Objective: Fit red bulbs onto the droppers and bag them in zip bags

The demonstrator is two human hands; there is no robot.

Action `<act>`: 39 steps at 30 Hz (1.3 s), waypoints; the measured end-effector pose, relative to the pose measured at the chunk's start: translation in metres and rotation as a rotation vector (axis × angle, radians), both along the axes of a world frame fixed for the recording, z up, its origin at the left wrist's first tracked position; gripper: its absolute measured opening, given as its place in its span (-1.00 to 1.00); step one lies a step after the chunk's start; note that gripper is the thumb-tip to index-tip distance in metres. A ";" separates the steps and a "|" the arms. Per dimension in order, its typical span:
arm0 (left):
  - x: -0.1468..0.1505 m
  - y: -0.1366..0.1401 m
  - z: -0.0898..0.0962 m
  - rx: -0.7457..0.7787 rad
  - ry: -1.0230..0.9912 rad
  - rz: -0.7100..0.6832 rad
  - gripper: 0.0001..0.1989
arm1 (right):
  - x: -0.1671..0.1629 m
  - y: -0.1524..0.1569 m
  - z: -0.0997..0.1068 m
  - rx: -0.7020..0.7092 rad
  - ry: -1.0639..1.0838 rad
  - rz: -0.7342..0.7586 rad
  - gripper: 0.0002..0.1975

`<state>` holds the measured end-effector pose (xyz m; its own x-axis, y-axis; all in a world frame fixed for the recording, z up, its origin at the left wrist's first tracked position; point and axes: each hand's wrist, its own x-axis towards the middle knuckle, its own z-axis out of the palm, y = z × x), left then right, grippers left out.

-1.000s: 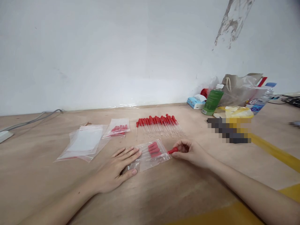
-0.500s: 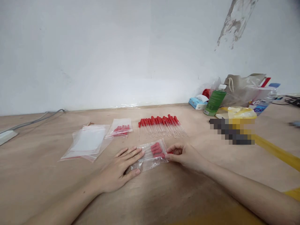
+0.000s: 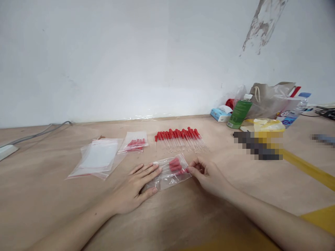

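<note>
My left hand [image 3: 140, 184] lies flat, fingers stretched out, on the left end of a clear zip bag [image 3: 171, 183]. In the bag are several red-bulbed droppers [image 3: 175, 164], bulbs toward the right end. At that end my right hand [image 3: 206, 172] is closed in a pinch on the bag's edge, by the lowest red bulb. Beyond the bag lies a row of glass droppers [image 3: 180, 136] with red bulbs pointing away from me. Left of the row is a filled zip bag [image 3: 136, 141] with red bulbs showing. A stack of flat zip bags [image 3: 96, 157] lies farther left.
A green bottle [image 3: 240, 111], a blue tissue pack [image 3: 221, 114] and a beige bag [image 3: 269, 92] stand back right. Yellow tape [image 3: 306, 167] runs along the right side, near a blurred dark object [image 3: 258, 146]. A grey cable [image 3: 44, 131] and the wall bound the left and back.
The red bulb at my right fingers has gone farther into the bag. My right fingers have shifted slightly up and right, onto the bag's edge. My left hand stays in place.
</note>
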<state>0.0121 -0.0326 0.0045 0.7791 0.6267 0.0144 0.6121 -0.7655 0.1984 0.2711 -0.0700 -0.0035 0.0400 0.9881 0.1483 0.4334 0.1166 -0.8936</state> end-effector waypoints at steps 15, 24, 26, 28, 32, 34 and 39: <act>0.001 0.000 0.001 -0.016 -0.009 0.002 -0.47 | 0.003 0.000 -0.001 0.202 -0.107 0.040 -0.93; -0.001 0.000 0.001 -0.016 -0.037 -0.008 -0.47 | 0.002 0.001 -0.003 0.065 -0.059 0.036 -0.92; -0.001 0.000 0.001 -0.013 -0.029 -0.007 -0.47 | 0.001 0.001 -0.002 0.063 0.045 0.060 -0.90; -0.001 -0.001 0.001 -0.009 -0.019 -0.007 -0.47 | 0.000 0.002 -0.003 0.061 0.154 0.108 -0.91; -0.003 0.000 0.001 -0.011 -0.022 -0.011 -0.48 | 0.003 0.004 -0.005 -0.036 0.138 0.205 -0.90; -0.003 0.001 0.002 -0.017 -0.029 -0.023 -0.48 | 0.005 0.005 -0.006 -0.059 0.105 0.221 -0.89; -0.004 0.001 0.005 -0.044 0.002 -0.077 -0.46 | 0.012 0.012 -0.005 -0.006 0.088 0.086 -0.75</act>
